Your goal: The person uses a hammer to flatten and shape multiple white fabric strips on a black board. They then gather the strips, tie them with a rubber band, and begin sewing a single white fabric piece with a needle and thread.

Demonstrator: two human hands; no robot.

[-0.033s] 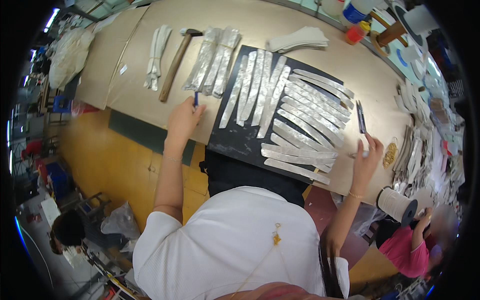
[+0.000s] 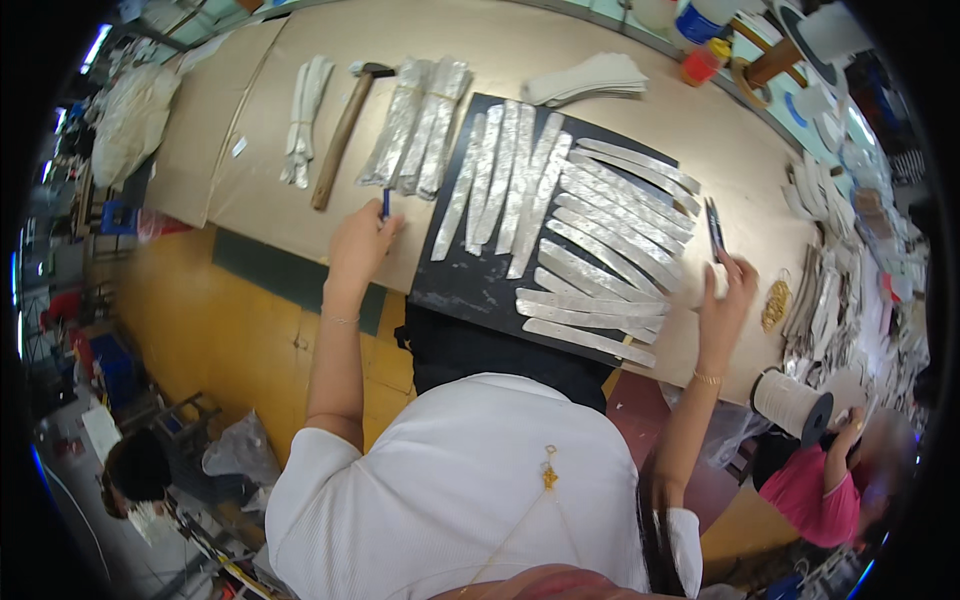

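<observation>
Close by the silvery bundles, my left hand (image 2: 362, 240) is closed, thumb and forefinger around a slim blue pen-like stick (image 2: 386, 204). My right hand (image 2: 728, 295) lies off the right of a black board (image 2: 440, 285), its fingers closed at the lower end of a dark two-pointed tool (image 2: 713, 225). That tool resembles thread snips; its grip end is hidden. Across the board are spread several long, shiny silver-white strips (image 2: 545, 190), upright on the left and slanted on the right. Two wrapped bundles of similar strips (image 2: 415, 125) lie beyond my left hand.
A hammer (image 2: 345, 135) and a tied white bundle (image 2: 303, 120) lie at the left. Stacked pale pieces (image 2: 590, 80) sit behind the board. At the right are a gold chain pile (image 2: 775, 303), a cord spool (image 2: 790, 405) and heaped strips. A person in pink (image 2: 815, 500) is lower right.
My right hand has shifted slightly left and up with the dark tool. The table and its things sit a little further left in view. My left hand keeps its place by the bundles.
</observation>
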